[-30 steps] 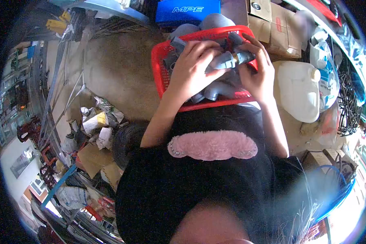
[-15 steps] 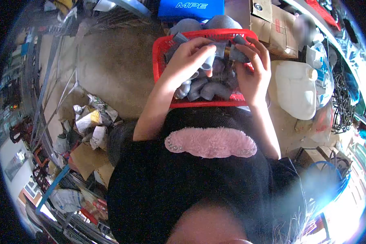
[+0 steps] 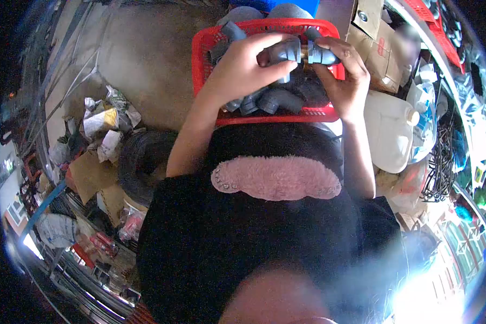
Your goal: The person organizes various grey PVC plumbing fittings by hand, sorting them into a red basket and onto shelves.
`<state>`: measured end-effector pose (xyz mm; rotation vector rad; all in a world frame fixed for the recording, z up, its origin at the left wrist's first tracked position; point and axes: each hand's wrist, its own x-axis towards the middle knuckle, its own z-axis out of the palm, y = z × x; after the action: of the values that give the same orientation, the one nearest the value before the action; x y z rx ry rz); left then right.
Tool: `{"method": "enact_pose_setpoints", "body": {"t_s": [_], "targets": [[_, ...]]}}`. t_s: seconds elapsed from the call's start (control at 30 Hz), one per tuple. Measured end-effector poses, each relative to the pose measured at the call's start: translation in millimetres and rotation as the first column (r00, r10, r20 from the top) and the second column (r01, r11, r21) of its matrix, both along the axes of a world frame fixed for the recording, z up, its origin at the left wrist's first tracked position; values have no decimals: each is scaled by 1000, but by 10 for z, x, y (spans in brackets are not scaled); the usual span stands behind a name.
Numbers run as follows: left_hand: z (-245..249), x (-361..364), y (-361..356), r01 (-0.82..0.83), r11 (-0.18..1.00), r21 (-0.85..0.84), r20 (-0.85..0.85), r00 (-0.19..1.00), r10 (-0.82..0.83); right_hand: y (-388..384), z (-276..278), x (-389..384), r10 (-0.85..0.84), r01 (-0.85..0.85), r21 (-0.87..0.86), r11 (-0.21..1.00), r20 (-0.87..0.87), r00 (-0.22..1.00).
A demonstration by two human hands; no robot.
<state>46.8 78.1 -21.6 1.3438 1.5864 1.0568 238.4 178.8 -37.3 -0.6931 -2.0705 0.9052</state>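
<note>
Two grey pipe fittings [image 3: 285,52] held above the red plastic basket [image 3: 198,73]
Your left grip [image 3: 242,69] clasps one, your right grip [image 3: 349,80] the other, brass-coloured thread [image 3: 304,53] between them; grey elbow fittings [image 3: 279,101] lie in the basket below.

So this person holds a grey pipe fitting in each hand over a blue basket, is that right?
Not quite: the head view shows a red basket. The left hand and right hand do each hold a grey pipe fitting over it.
</note>
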Motion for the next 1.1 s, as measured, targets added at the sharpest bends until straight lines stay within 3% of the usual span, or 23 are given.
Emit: {"method": "enact_pose_setpoints", "body": {"t_s": [0.07, 0.13, 0.17, 0.27, 0.3, 0.37, 0.4, 0.43, 0.47, 0.53, 0.57, 0.6, 0.67, 0.77, 0.87, 0.9, 1.0, 1.1], "targets": [[9, -56, 18, 68, 995, -74, 211, 976, -51, 24, 27, -43, 42, -34, 154, 987, -45, 998], [124, -52, 3, 22, 985, -173, 394, 918, 49, 37, 11, -140, 42, 5, 334, 943, -132, 990], [181, -52, -13, 5, 973, -229, 474, 874, 107, -9, 120, -146, 20, 12, 444, 896, -67, 998], [146, -278, 5, 369, 907, -202, 816, 576, -53, -78, 121, -86, -76, 134, 575, 807, -124, 989], [208, -292, -35, 440, 892, -105, 926, 371, -74, -1, 39, -104, -90, 248, 521, 817, -309, 947], [383, -323, -108, 330, 933, -144, 822, 565, -73, 107, 69, -122, -263, 378, 345, 859, -336, 904], [422, -325, -140, 272, 949, -159, 757, 651, -60, 120, 229, -115, -396, 424, 242, 873, -156, 905], [322, -259, -172, 59, 989, -133, 576, 817, 29, 132, 190, -114, -279, 315, 111, 943, -258, 925], [199, -236, -175, -1, 998, -64, 385, 923, 26, 145, 151, -114, -179, 188, -13, 982, -373, 910], [-27, -279, -84, -67, 992, 111, -42, 997, 72, 182, 167, -29, -196, 196, -9, 981, 23, 980], [2, -335, -29, -14, 997, 74, -235, 972, 31, 183, 135, -79, -139, 140, -44, 989, 14, 990], [-44, -345, 11, -21, 997, 69, -351, 935, 44, 151, 214, -100, -117, 117, 5, 993, 137, 984], [-199, -331, 87, -37, 997, 60, -569, 820, 65, 117, 139, -150, -55, 76, -180, 981, 116, 992], [-321, -310, 152, -21, 987, 159, -704, 698, 128, 97, 150, -191, 50, 9, -346, 938, 160, 986], [-257, -242, 119, 19, 972, 233, -768, 617, 172, 124, -28, -261, 17, -4, -90, 996, 146, 989], [-198, -211, 105, 40, 963, 265, -779, 598, 189, 121, -18, -269, -14, 33, -87, 996, 210, 978], [64, -64, 36, 123, 962, 243, -753, 650, 107, 210, -171, -255, -42, 0, 200, 980, 208, 977], [132, 137, -57, 228, 960, 164, -834, 552, 11, 188, -172, -228, -47, 27, 121, 992, 167, 985]]}}
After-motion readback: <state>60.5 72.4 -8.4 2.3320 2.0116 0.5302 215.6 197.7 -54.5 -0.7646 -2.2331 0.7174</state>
